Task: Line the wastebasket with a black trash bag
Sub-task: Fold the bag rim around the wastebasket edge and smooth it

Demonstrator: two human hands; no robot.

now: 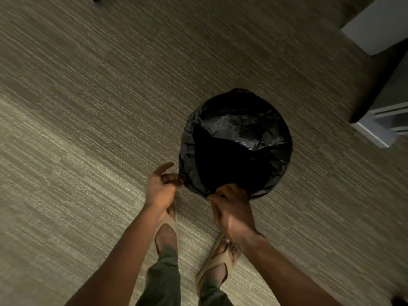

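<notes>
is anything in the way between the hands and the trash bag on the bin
Nothing visible. The left hand and right hand both already pinch the near edge of the black trash bag, which drapes over the wastebasket on bare carpet.

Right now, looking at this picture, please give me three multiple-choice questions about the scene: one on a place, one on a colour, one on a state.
1. Where does the wastebasket stand?
A. on a table
B. on the carpet, in front of the person's feet
C. on a chair

2. What colour is the trash bag?
A. white
B. blue
C. black

3. What are the two hands doing?
A. both pinch the bag's near edge
B. both hang free
C. one holds a broom

Answers:
1 B: the wastebasket rests on the carpet just beyond the sandals.
2 C: the trash bag over the rim is glossy black.
3 A: the left hand and right hand each have a grip on the plastic.
</notes>
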